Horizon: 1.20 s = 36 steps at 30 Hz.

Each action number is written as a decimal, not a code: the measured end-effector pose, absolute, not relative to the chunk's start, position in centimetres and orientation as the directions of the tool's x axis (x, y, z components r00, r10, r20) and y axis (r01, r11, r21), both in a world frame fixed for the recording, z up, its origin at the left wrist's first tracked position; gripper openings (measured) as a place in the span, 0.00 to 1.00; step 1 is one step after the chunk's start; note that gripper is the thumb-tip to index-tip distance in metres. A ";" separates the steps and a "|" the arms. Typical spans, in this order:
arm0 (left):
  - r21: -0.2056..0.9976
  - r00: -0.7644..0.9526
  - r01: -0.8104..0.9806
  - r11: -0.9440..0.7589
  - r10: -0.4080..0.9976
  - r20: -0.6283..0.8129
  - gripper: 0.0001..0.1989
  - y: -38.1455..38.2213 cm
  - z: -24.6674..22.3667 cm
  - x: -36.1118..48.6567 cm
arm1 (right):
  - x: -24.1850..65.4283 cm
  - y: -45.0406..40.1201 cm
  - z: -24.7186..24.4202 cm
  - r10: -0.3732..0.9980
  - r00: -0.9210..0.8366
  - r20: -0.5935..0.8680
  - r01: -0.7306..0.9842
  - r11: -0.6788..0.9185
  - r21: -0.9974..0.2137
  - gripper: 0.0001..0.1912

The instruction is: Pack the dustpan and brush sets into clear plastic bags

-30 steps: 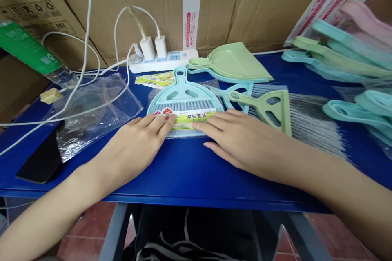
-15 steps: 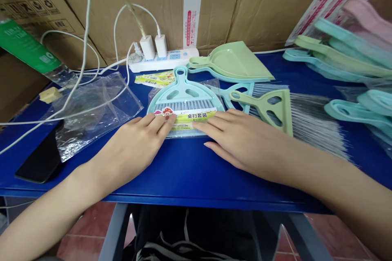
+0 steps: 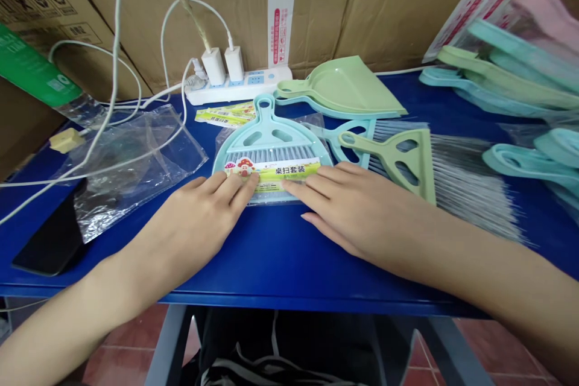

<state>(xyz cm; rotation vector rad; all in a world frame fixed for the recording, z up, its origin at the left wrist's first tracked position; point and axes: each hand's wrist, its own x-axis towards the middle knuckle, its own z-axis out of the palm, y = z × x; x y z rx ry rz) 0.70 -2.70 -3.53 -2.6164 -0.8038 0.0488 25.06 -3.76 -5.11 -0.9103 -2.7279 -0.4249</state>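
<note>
A light blue dustpan and brush set [image 3: 271, 126] lies flat on the blue table, its handle pointing away from me, with clear plastic showing around it. Across its near part runs a yellow and white label [image 3: 289, 170] with a red mushroom picture. My left hand [image 3: 203, 208] presses its fingertips on the label's left end. On the right side of the label rest the outstretched fingers of my right hand [image 3: 348, 208], its thumb held apart. Neither hand grips anything. Just right of the set are a green brush [image 3: 393, 160] and a light blue brush [image 3: 346, 136] with grey bristles.
Behind lie a green dustpan [image 3: 348, 87] and a white power strip [image 3: 244, 90] with chargers. Spare labels [image 3: 226, 114], a clear bag [image 3: 140, 163], a phone [image 3: 49, 241] and cables occupy the left. More wrapped sets [image 3: 511, 84] are piled right. Cardboard boxes [image 3: 330, 6] stand at the back.
The view has shifted slightly. Both hands stay on the label in nearly the same pose, and the dustpan and brush set has not visibly moved on the table.
</note>
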 end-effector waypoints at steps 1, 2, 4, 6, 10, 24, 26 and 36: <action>-0.398 0.840 0.523 -0.754 0.534 0.092 0.26 -2.7 -3.5 0.7 | 25.1 -3.8 -5.1 0.545 -0.780 0.307 0.613 0.765 0.198 0.19; -0.408 0.844 0.517 -0.752 0.526 0.100 0.26 -2.6 -3.6 0.7 | 25.1 -3.8 -5.1 0.546 -0.780 0.306 0.613 0.766 0.195 0.19; -0.423 0.849 0.511 -0.749 0.516 0.112 0.26 -2.5 -3.6 0.6 | 25.2 -3.7 -5.1 0.552 -0.778 0.300 0.614 0.768 0.181 0.18; -0.425 0.852 0.508 -0.749 0.510 0.118 0.26 -2.4 -3.7 0.6 | 25.3 -3.6 -5.0 0.567 -0.774 0.281 0.620 0.769 0.158 0.18; -0.408 0.847 0.517 -0.753 0.519 0.116 0.26 -2.4 -3.7 0.7 | 25.3 -3.4 -4.8 0.590 -0.769 0.244 0.627 0.771 0.113 0.16; -0.269 0.796 0.593 -0.759 0.603 0.054 0.26 -2.3 -3.6 0.6 | 25.2 -3.4 -4.6 0.591 -0.770 0.241 0.622 0.779 0.077 0.14; -0.296 0.809 0.575 -0.763 0.584 0.065 0.26 -2.3 -3.6 0.7 | 25.3 -3.4 -4.6 0.589 -0.771 0.243 0.621 0.780 0.079 0.14; -0.296 0.790 0.592 -0.750 0.613 0.026 0.27 -2.2 -3.5 0.7 | 25.2 -3.4 -4.6 0.607 -0.765 0.216 0.633 0.770 0.075 0.15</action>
